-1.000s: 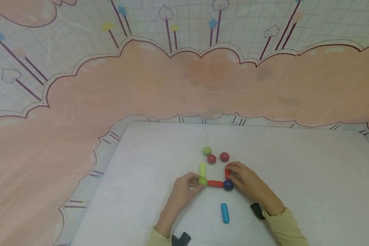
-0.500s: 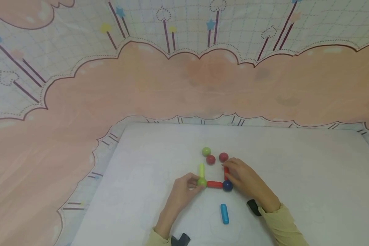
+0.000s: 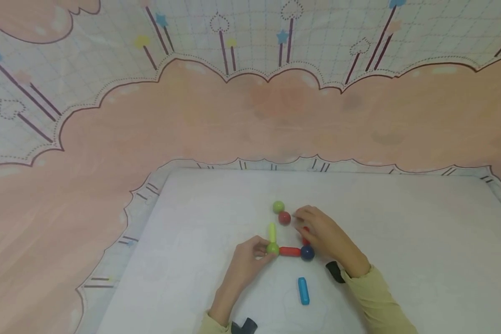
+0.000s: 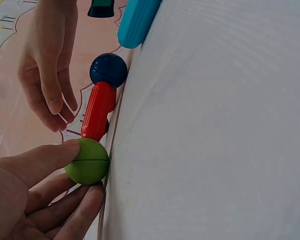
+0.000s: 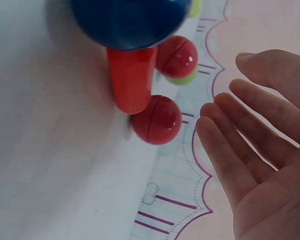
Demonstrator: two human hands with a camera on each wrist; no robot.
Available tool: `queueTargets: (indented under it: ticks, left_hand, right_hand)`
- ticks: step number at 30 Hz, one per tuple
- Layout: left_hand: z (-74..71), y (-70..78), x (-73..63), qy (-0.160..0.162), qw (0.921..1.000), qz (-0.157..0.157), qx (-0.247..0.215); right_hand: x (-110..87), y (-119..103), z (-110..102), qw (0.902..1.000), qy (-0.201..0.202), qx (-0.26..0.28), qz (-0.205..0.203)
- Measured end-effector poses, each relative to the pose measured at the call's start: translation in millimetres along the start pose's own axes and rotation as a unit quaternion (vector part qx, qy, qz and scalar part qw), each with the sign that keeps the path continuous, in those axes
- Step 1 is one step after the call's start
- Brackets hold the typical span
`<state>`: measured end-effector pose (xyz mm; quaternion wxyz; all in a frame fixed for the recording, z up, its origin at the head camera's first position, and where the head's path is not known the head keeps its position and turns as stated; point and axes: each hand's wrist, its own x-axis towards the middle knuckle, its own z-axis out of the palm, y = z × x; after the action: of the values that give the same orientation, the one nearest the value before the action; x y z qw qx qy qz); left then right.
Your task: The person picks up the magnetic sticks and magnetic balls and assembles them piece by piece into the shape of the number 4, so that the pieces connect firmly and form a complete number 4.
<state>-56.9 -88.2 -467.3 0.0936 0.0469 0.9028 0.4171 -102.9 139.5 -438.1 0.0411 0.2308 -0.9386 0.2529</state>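
My left hand [image 3: 248, 257] pinches a green ball [image 4: 87, 162] between thumb and fingers. From that ball a yellow-green rod [image 3: 272, 232] points away, and a red rod [image 3: 290, 252] runs right to a dark blue ball [image 3: 307, 253]. A second red rod [image 5: 132, 80] extends from the blue ball. Above it, my right hand [image 3: 327, 236] has its fingers spread, holding nothing. One loose red ball [image 3: 284, 218] lies just left of the right fingertips. The other red ball [image 5: 156, 120] shows in the right wrist view but is hidden by the right hand in the head view.
A loose green ball [image 3: 278, 207] lies behind the red one. Nearer the body is a blue rod [image 3: 303, 291]. Everything rests on a white tabletop [image 3: 183, 260], with a patterned pink cloth [image 3: 192, 116] beyond its edge. Both wrists wear black straps.
My right hand has left the second red rod and moved away from the body and left, over the right-hand red ball. The left hand keeps its grip on the green ball.
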Motion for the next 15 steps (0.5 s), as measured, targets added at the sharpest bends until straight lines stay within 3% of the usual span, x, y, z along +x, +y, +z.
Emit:
queueTargets:
  ticks: [5, 15]
  left_hand:
    - [-0.3, -0.4, -0.4, 0.0, 1.0, -0.003, -0.001]
    - [-0.4, -0.6, -0.9, 0.001, 1.0, 0.006, 0.0]
  right_hand:
    - [6.7, -2.3, -1.1, 0.9997, 0.005, 0.019, -0.012]
    - [20.3, -4.9, 1.5, 0.9989, -0.026, 0.039, -0.006]
